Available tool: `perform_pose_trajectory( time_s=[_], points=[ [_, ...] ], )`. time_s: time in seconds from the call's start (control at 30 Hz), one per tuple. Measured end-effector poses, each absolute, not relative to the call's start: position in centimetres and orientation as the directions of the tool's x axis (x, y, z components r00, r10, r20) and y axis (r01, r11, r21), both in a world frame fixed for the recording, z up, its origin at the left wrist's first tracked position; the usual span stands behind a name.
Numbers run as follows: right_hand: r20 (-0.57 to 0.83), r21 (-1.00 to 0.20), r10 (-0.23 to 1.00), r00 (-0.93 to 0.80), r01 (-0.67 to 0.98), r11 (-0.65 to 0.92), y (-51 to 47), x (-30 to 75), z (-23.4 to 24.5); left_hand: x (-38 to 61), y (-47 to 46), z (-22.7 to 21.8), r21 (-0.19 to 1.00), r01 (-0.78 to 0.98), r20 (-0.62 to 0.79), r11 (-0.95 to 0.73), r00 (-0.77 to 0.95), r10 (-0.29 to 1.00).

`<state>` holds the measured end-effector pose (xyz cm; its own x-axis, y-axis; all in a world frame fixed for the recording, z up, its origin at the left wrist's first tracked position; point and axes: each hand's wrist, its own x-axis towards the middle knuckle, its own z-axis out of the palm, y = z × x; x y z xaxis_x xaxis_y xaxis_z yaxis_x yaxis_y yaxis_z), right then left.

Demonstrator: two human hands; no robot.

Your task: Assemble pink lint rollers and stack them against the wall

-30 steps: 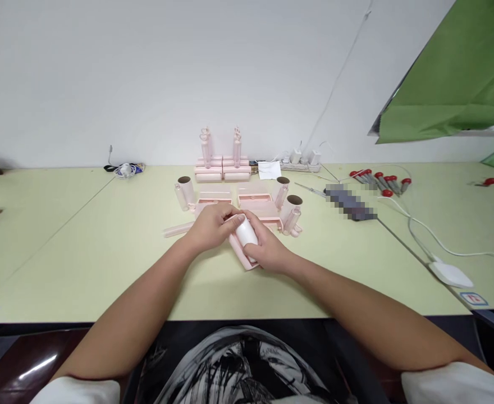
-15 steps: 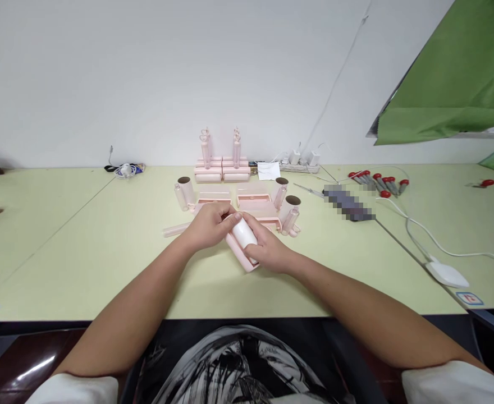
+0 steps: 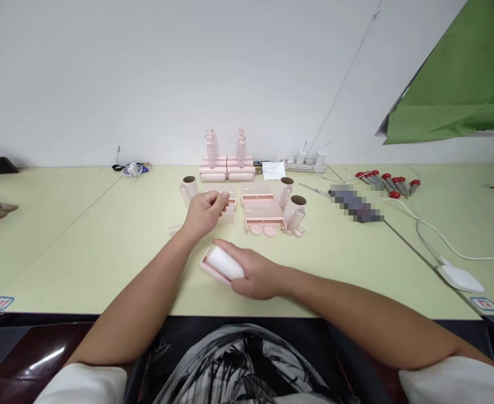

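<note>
My right hand [image 3: 257, 275] is wrapped round a pink lint roller case [image 3: 208, 268], low over the near part of the table. A white lint roll [image 3: 225, 264] lies inside the case, its right end covered by my fingers. My left hand [image 3: 207, 213] is up and to the left of the case, apart from it. Its fingers are curled and the thumb is pressed against them; whatever they hold, if anything, is hidden. Beyond it are open pink cases [image 3: 266, 224], two round pink caps [image 3: 256, 229] and upright rolls with brown cores [image 3: 298, 201].
Closed pink cases [image 3: 213, 174] with clear handles [image 3: 241, 152] upright on them stand by the wall, beside a power strip [image 3: 306, 168]. Red-ended tools [image 3: 387, 178], a blurred dark object [image 3: 354, 203] and a white cable [image 3: 436, 238] lie on the right.
My hands have come apart. My right hand has brought the case with the roll nearer and to the left, while my left hand has let go of it and moved up and away.
</note>
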<state>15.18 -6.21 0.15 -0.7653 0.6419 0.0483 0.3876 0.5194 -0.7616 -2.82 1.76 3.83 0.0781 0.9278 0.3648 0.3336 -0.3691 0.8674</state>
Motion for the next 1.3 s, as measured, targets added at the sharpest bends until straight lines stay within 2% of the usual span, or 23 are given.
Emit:
perform_pose_trajectory(
  time_s=[0.17, 0.3, 0.47, 0.6, 0.97, 1.07, 1.2, 1.3],
  points=[
    [0.136, -0.793, 0.798, -0.587, 0.419, 0.443, -5.0, 15.8, -0.5, -2.5, 1.9, 3.4, 0.953, 0.129, 0.258, -0.273, 0.125, 0.958],
    [0.266, -0.805, 0.835, -0.481, 0.366, 0.467, -4.5, 16.5, -0.5, -2.5, 1.4, 3.4, 0.955, 0.03, 0.282, -0.295, 0.224, 0.933],
    [0.368, -0.801, 0.821, -0.436, 0.3, 0.518, -4.5, 16.5, -0.1, -2.0, 0.4, 3.3, 0.876, 0.115, 0.404, -0.469, 0.356, 0.842],
    [0.43, -0.786, 0.786, -0.444, 0.243, 0.568, -4.5, 16.4, 0.3, -1.6, -0.3, 3.3, 0.844, 0.188, 0.398, -0.502, 0.409, 0.821],
    [0.439, -0.805, 0.758, -0.483, 0.163, 0.57, -4.5, 16.3, 0.5, -0.9, -0.5, 3.0, 0.876, 0.211, 0.355, -0.434, 0.328, 0.875],
    [0.418, -0.831, 0.784, -0.459, 0.155, 0.534, -4.3, 16.5, 0.1, -1.1, -0.2, 3.2, 0.873, 0.221, 0.363, -0.434, 0.301, 0.882],
    [0.294, -0.903, 0.881, -0.372, 0.194, 0.383, -4.1, 16.8, -0.5, -3.0, 1.4, 4.2, 0.886, 0.278, 0.376, -0.372, 0.041, 0.926],
    [0.256, -0.936, 0.911, -0.324, 0.152, 0.317, -4.1, 16.9, -0.3, -5.4, 2.6, 5.0, 0.83, 0.483, 0.371, -0.279, -0.106, 0.923]
  ],
)
